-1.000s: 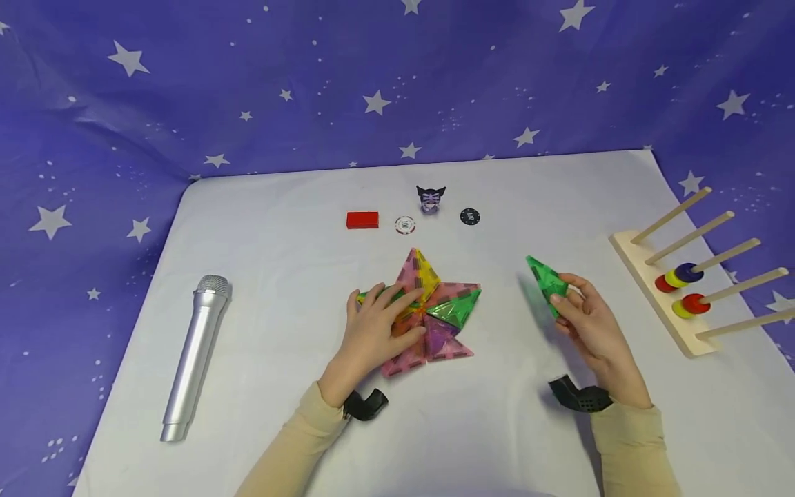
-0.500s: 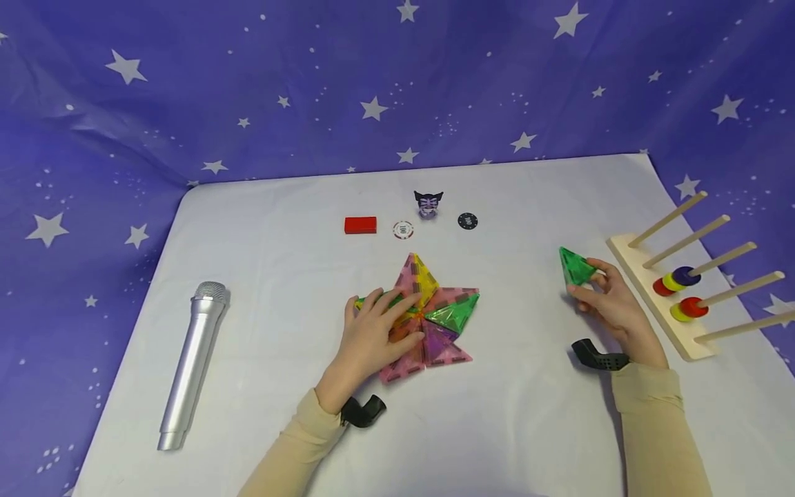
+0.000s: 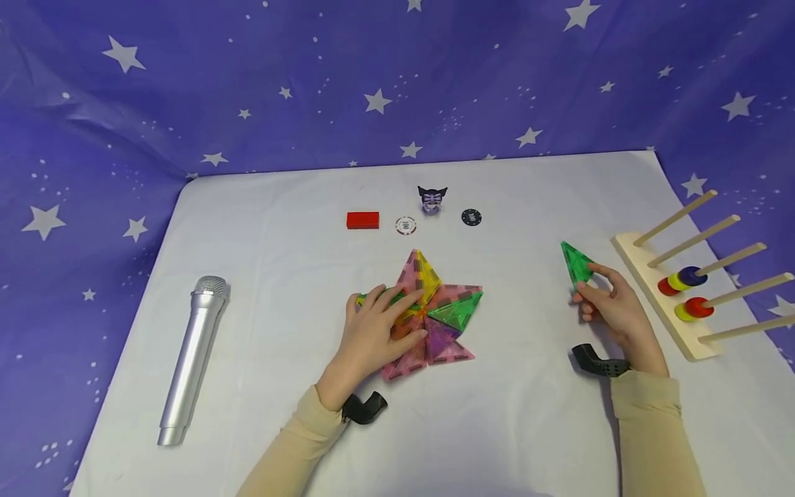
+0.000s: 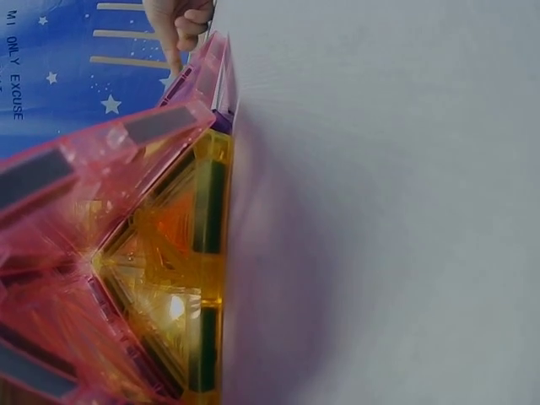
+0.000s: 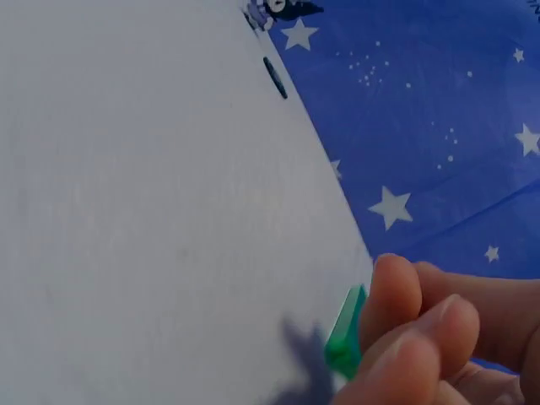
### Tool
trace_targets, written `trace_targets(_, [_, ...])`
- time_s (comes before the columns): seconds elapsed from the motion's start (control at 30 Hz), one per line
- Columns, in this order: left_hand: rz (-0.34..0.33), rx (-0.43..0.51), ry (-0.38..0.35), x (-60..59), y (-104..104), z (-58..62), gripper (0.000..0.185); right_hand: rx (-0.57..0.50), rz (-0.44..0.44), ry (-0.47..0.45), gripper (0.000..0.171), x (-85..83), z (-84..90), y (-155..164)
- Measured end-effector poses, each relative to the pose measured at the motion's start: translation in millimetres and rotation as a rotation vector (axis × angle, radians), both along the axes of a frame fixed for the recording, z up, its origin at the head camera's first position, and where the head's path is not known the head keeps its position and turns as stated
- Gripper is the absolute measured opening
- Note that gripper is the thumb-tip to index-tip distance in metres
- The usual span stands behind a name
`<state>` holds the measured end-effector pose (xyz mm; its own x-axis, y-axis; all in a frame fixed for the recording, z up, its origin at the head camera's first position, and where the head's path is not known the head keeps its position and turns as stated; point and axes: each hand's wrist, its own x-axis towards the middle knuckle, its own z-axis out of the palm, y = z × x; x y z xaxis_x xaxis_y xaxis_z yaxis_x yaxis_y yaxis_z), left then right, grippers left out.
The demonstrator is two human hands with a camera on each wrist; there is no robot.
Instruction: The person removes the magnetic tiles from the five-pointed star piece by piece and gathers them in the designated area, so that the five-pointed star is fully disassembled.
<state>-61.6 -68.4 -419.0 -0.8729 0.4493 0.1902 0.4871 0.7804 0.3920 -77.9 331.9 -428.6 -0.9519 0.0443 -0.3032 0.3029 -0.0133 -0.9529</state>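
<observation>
A star-shaped build of translucent magnetic tiles in pink, yellow, green, orange and purple lies mid-table. My left hand rests on its left part with the fingers spread, covering some tiles. The left wrist view shows the build's raised pink and yellow tiles close up, but not my left hand. Off to the right, my right hand pinches a green triangular magnetic tile between thumb and fingers. The right wrist view shows this green tile edge-on, partly behind the fingers, with a shadow beside it.
A wooden peg rack with coloured rings stands at the right edge, near my right hand. To the left lies a silver microphone. Toward the back are a red block, a white chip, a small black-eared figure and a black chip.
My right hand has moved right and a little farther back, toward the peg rack, still pinching the green tile, whose tilt has changed. My left hand has stayed on the star build.
</observation>
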Motion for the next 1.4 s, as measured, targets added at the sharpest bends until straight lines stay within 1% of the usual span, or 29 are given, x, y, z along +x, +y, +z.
trace_targets(0.07, [-0.004,-0.004,-0.004,-0.6,1.1,0.6,0.059,0.002,0.013,0.028,0.056,4.8,6.3,-8.0])
trace_targets(0.13, [-0.009,-0.011,-0.015,-1.1,2.1,1.0,0.06,0.038,0.07,0.083,0.045,9.8,13.9,-19.4])
trace_targets(0.2, [-0.018,-0.019,-0.026,-1.7,2.7,1.6,0.062,0.109,0.174,0.149,0.036,14.6,21.1,-34.1])
trace_targets(0.3, [-0.04,-0.045,-0.052,-2.9,1.6,2.9,0.066,0.213,0.357,0.235,0.03,19.8,29.0,-60.5])
trace_targets(0.4, [-0.074,-0.066,-0.081,-4.8,-1.4,5.0,0.07,0.287,0.522,0.258,0.027,23.9,33.2,-88.0])
trace_targets(0.5, [-0.101,-0.071,-0.107,-6.2,-4.5,6.9,0.071,0.37,0.665,0.275,0.024,27.9,33.7,-112.2])
trace_targets(0.63, [-0.111,-0.064,-0.121,-6.7,-5.8,7.7,0.07,0.486,0.802,0.31,0.022,32.0,29.0,-134.4])
trace_targets(0.73, [-0.101,-0.064,-0.11,-6.9,-5.4,7.3,0.07,0.52,0.838,0.319,0.023,33.1,23.5,-142.7])
trace_targets(0.83, [-0.086,-0.073,-0.097,-7.0,-5.3,6.6,0.069,0.516,0.837,0.335,0.027,32.7,18.6,-145.8])
trace_targets(0.97, [-0.077,-0.074,-0.097,-7.1,-6.0,5.8,0.069,0.47,0.847,0.37,0.029,32.6,13.2,-147.0])
trace_targets(1.17, [-0.075,-0.061,-0.106,-6.5,-8.0,5.0,0.069,0.386,0.882,0.434,0.022,34.2,6.2,-153.3])
trace_targets(1.4, [-0.073,-0.068,-0.119,-5.6,-10.2,4.0,0.069,0.343,0.879,0.414,0.02,34.8,3.0,-155.0])
